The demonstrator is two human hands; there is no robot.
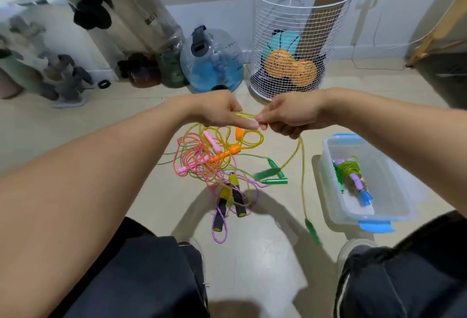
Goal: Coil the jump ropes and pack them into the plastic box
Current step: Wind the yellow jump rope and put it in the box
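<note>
While hands [252, 115] pinch rope [302, 166], tangled ropes [207, 161] litter beige floor [265, 254].

We are looking at a clear, glossy plastic box with blue clips [394, 206] at three o'clock; a white wire mesh basket [298, 39] at twelve; translucent, shiny yellow plastic rope [302, 166]; smooth, pale, faintly gleaming floor tiles [260, 262].
</note>
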